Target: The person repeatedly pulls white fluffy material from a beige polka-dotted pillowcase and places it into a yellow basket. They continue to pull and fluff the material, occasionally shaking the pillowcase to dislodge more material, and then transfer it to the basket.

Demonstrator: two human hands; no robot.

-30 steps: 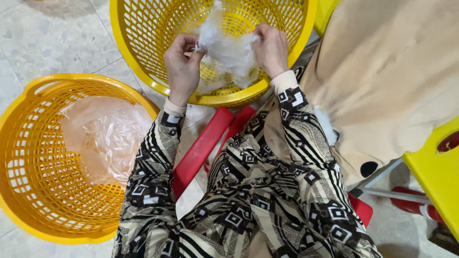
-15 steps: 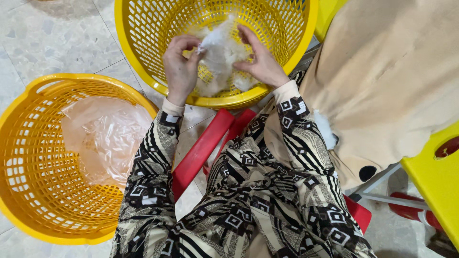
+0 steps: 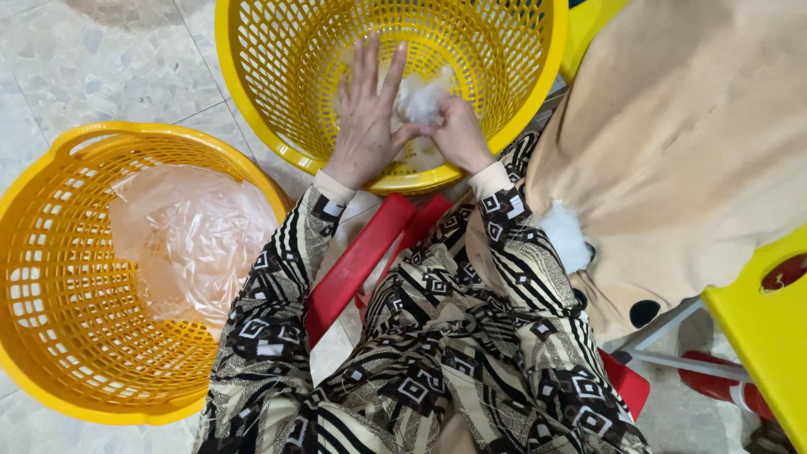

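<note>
Both of my hands are over the near rim of a yellow perforated basket (image 3: 521,101) in front of me. My left hand (image 3: 367,109) is spread flat with its fingers apart, pressing on a clear plastic bag (image 3: 424,99) inside the basket. The fingers of my right hand (image 3: 458,134) are closed around a bunched part of that same bag. The bag is crumpled and partly hidden under both hands. My sleeves carry a black and cream geometric pattern.
A second yellow basket (image 3: 50,336) at my left holds a heap of clear plastic bags (image 3: 189,240). A red plastic stool (image 3: 357,265) is under me. A large beige stuffed fabric item (image 3: 672,143) lies at right, beside a yellow stool (image 3: 761,328). The floor is tiled.
The bag was held up stretched between both hands; now it is lowered into the basket, bunched, with my left hand opened flat on it.
</note>
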